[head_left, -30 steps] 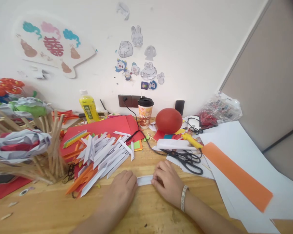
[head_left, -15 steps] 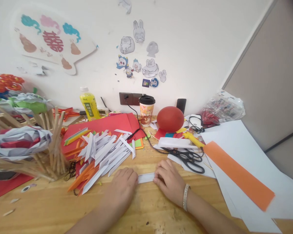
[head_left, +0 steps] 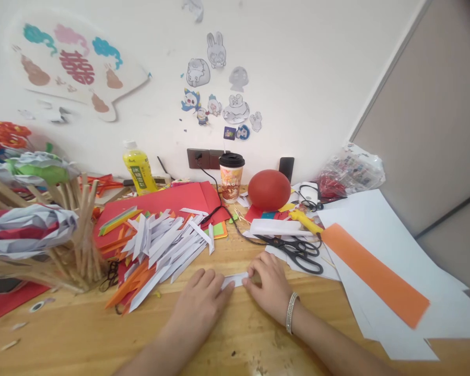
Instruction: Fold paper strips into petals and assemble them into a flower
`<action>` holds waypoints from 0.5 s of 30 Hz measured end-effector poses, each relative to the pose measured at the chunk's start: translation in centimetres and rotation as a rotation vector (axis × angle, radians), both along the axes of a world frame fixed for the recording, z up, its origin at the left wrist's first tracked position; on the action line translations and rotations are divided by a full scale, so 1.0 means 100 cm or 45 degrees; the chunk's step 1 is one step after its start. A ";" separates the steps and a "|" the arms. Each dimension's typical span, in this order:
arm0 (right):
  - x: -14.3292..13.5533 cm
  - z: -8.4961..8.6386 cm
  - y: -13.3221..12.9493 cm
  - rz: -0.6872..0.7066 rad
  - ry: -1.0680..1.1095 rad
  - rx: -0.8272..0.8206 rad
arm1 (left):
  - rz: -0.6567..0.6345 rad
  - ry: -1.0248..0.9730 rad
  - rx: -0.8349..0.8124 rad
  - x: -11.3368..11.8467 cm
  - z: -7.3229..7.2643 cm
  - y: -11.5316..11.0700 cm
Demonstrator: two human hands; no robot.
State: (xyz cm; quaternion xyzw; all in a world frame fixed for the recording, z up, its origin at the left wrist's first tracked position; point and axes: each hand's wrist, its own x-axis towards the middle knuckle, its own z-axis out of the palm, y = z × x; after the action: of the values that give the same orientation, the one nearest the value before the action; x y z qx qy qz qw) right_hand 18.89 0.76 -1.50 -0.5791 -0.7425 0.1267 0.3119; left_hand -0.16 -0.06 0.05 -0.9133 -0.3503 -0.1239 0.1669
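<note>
A narrow folded white paper strip (head_left: 235, 279) lies on the wooden table between my two hands. My left hand (head_left: 203, 301) is at its left end, the thumb on the strip and the fingers curled over it. My right hand (head_left: 269, 282), with a beaded bracelet at the wrist, pinches the strip's right end between thumb and fingers. Beyond my left hand is a heap of folded white strips (head_left: 180, 245), with orange folded strips (head_left: 135, 282) along its near side. Black scissors (head_left: 297, 251) lie just beyond my right hand.
An orange paper strip (head_left: 376, 274) rests on large white sheets (head_left: 399, 250) at the right. Behind stand a lidded cup (head_left: 231, 180), a red balloon (head_left: 269, 190) and a yellow bottle (head_left: 140, 169). Wooden sticks and paper flowers (head_left: 27, 230) crowd the left. A black cable (head_left: 238, 222) crosses the table.
My left thumb has come out onto the strip, and the strip now tilts slightly up to the right. The whole view has shifted a little, moving the scene left.
</note>
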 end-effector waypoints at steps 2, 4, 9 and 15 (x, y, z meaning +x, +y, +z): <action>0.001 -0.001 0.001 0.002 0.007 -0.017 | 0.013 -0.007 -0.010 -0.007 -0.001 0.001; 0.001 -0.001 0.001 -0.003 0.015 -0.032 | 0.013 -0.010 -0.060 -0.018 -0.001 0.003; 0.001 0.003 0.000 0.052 0.036 0.010 | -0.020 -0.014 -0.149 -0.032 0.011 0.004; 0.005 -0.001 0.003 0.480 -0.176 0.349 | -0.307 -0.255 -0.032 -0.026 0.010 0.009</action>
State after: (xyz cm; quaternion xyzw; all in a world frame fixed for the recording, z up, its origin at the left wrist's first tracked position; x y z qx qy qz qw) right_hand 19.35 1.04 -1.56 -0.3899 -0.8672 0.0408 0.3070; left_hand -2.78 0.88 1.02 -0.9338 -0.2546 -0.2291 0.1036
